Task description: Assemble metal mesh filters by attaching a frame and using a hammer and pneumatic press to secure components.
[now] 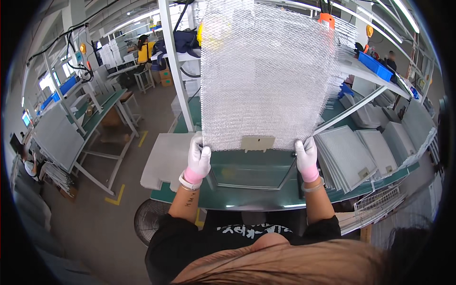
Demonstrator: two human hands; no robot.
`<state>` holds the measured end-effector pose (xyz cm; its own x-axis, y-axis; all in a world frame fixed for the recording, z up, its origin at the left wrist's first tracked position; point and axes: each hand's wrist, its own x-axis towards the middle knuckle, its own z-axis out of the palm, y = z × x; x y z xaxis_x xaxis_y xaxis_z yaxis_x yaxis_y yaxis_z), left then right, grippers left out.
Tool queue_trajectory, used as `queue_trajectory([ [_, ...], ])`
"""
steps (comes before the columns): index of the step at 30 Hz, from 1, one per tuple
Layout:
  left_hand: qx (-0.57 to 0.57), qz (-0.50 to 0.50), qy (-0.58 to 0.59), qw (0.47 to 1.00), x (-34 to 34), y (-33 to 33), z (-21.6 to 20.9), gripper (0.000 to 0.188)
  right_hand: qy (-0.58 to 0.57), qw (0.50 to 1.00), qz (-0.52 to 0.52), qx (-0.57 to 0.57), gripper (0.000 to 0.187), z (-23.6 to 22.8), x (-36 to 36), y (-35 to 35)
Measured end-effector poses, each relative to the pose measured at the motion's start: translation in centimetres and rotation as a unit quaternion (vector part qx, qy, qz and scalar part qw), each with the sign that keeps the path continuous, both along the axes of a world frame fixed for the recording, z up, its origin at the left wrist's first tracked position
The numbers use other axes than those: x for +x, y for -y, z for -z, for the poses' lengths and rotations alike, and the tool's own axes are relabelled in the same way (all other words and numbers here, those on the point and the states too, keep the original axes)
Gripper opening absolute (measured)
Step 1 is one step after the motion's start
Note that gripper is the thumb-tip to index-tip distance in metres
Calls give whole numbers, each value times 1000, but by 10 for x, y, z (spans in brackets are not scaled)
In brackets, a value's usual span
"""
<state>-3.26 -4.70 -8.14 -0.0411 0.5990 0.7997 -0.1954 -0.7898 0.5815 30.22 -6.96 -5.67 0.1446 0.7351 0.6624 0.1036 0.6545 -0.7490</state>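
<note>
A silvery metal mesh panel (266, 85) stands raised in front of me above the green workbench (228, 199). My left hand (198, 156), in a white glove with a pink cuff, grips its lower left corner. At the lower right corner my right hand (306, 154), gloved alike, closes on the panel too. A small beige plate (258, 143) with tabs sits at the middle of the mesh's bottom edge. Below the panel a thin rectangular frame (251, 186) lies on the bench, partly hidden by the mesh.
Grey flat panels (164, 159) lie at the bench's left side. Several framed panels (349, 154) lean in a row at the right. A blue bin (375, 65) rests on the shelf above them. A floor fan (148, 221) stands below left. A white post (175, 66) rises behind the bench.
</note>
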Motion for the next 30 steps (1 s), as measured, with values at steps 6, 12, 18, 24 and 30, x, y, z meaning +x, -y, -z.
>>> queue_trajectory([
  [6,-8,18,-3,1000,2,6,-5,31,-8,1000,5,20,31,-4,-7,5],
  [12,-86,20,18,996,17,21,-25,31,3,1000,2,19,30,6,0,1],
  [18,-141,41,82,986,15,8,-10,40,19,999,14,23,29,-2,-6,0],
  [24,-142,-50,22,988,19,6,27,39,-3,1000,-7,11,29,25,-7,-6],
  [30,-282,2,-145,948,1,8,70,42,132,985,-31,-108,32,65,12,3],
])
